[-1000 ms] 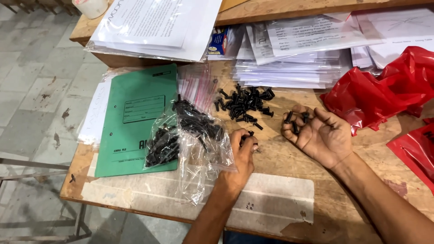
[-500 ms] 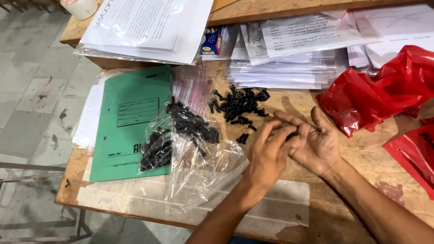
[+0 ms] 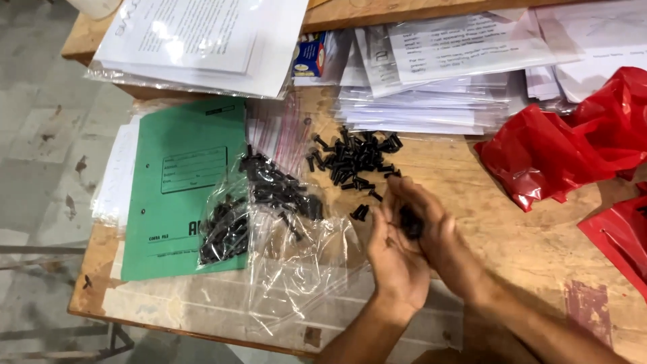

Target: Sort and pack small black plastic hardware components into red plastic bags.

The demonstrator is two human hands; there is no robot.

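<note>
Left hand (image 3: 397, 259) and right hand (image 3: 431, 226) are cupped together near the table's (image 3: 532, 236) front edge, palms facing, closed loosely around a few black screws (image 3: 410, 222). Loose screw pile (image 3: 354, 158) sits just behind the hands toward the back edge, below the paper stacks (image 3: 431, 87). Clear bags (image 3: 283, 222) with more screws lie just left of the hands, overlapping the green folder (image 3: 182, 182) at the left edge; red bags (image 3: 573, 141) at the right edge.

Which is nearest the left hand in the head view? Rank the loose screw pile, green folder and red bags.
1. Loose screw pile, just beyond the left hand.
2. Green folder, far left.
3. Red bags, far right.
</note>
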